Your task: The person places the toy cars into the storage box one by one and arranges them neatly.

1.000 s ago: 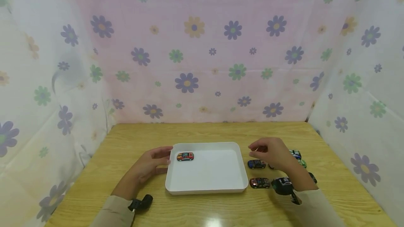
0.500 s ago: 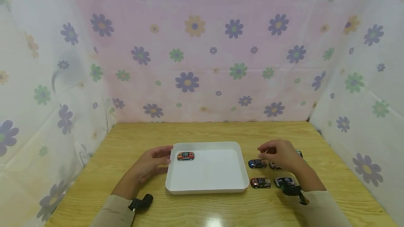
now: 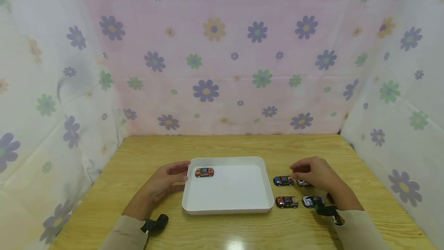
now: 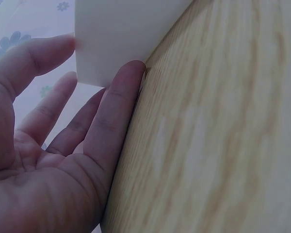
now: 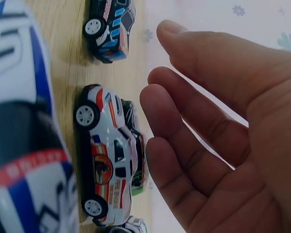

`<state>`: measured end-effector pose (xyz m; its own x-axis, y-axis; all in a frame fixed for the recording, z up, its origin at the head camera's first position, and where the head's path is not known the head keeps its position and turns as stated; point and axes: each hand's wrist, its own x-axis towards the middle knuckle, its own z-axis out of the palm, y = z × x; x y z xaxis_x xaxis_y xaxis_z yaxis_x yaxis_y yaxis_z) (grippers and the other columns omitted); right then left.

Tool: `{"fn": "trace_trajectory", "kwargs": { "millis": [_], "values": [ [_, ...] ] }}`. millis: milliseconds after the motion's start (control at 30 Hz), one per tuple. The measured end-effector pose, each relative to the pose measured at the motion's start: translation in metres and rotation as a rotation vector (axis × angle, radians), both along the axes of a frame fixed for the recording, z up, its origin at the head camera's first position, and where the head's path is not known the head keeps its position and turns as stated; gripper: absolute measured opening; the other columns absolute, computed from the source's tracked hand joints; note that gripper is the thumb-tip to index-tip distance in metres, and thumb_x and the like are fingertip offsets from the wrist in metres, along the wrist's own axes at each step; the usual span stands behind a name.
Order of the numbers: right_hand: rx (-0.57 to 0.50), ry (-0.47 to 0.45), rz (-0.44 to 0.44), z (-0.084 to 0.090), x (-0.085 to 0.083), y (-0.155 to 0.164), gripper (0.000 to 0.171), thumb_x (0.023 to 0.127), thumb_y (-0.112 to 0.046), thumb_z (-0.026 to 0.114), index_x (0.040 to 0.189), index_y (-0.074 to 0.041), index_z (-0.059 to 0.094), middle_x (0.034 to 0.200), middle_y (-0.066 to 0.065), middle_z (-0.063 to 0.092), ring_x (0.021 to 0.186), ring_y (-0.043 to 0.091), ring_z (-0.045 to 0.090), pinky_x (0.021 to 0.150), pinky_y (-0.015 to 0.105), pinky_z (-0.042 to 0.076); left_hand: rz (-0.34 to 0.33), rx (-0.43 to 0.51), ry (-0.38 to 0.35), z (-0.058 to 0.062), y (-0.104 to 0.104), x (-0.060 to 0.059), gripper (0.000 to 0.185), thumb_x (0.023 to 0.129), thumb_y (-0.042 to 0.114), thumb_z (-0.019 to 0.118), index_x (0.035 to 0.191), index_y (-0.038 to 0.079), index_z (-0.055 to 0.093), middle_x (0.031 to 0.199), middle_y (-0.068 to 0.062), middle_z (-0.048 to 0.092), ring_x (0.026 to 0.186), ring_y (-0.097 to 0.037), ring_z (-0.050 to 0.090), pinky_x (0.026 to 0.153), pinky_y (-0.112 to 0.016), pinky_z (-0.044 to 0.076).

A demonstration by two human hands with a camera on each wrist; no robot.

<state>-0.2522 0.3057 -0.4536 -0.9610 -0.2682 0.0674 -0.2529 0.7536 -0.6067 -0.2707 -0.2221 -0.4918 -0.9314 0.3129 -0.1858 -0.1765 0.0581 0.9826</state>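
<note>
My left hand (image 3: 165, 180) lay on the wooden table (image 3: 222, 146) against the left wall of the white tray (image 3: 258, 200); its fingers (image 4: 111, 116) were nearly straight and touched the tray's outer corner without closing round it. One red-and-orange toy car (image 3: 204, 172) stood inside the tray, in the far left corner, just beside those fingertips but separated from them by the rim. My right hand (image 3: 313, 173) hovered over the cluster of toy cars to the right of the tray, fingers loosely curved and held nothing; in the right wrist view the fingers (image 5: 194, 141) stood just beside the white car (image 5: 109, 160), apart from it. That white car (image 3: 303, 183) lay directly under the hand and was partly hidden by it in the head view. To its left stood a blue car (image 3: 283, 181), in the open between the hand and the tray. Nearer to me were a dark red car (image 3: 286, 202) and a black-and-white car (image 3: 311, 201), the latter partly covered by my right wrist and the black camera mount strapped there. Any cars behind the hand were screened by it. A flowered curtain (image 3: 215, 57) enclosed the table on three sides.
</note>
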Motion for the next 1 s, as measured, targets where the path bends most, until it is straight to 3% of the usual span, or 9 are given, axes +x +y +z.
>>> {"fn": "trace_trajectory", "kwargs": {
  "millis": [367, 667, 1000],
  "values": [
    [-0.035, -0.029, 0.005, -0.005, -0.006, 0.010, 0.034, 0.091, -0.029, 0.082, 0.119, -0.011, 0.077, 0.110, 0.002, 0.078, 0.095, 0.014, 0.072, 0.075, 0.023, 0.060, 0.001, -0.001, 0.013, 0.002, -0.001, -0.001, 0.064, 0.096, 0.008, 0.073, 0.154, 0.010, 0.047, 0.157, -0.019, 0.046, 0.132, -0.030, 0.058, 0.097, -0.046, 0.060],
    [-0.066, -0.104, 0.009, -0.014, -0.002, 0.009, 0.035, 0.090, -0.029, 0.082, 0.121, -0.012, 0.076, 0.108, 0.000, 0.077, 0.094, 0.014, 0.071, 0.074, 0.025, 0.059, 0.003, 0.003, -0.008, -0.004, -0.001, 0.002, 0.064, 0.094, 0.005, 0.074, 0.153, 0.010, 0.049, 0.157, -0.019, 0.046, 0.131, -0.030, 0.059, 0.096, -0.046, 0.061],
    [-0.019, -0.035, 0.046, -0.010, -0.003, 0.004, 0.036, 0.089, -0.030, 0.083, 0.120, -0.013, 0.077, 0.106, 0.000, 0.077, 0.083, 0.010, 0.065, 0.067, 0.024, 0.055, 0.013, 0.003, -0.002, -0.002, 0.001, -0.002, 0.062, 0.095, 0.005, 0.072, 0.153, 0.011, 0.050, 0.156, -0.017, 0.048, 0.130, -0.029, 0.059, 0.097, -0.046, 0.060]
  ]
}}
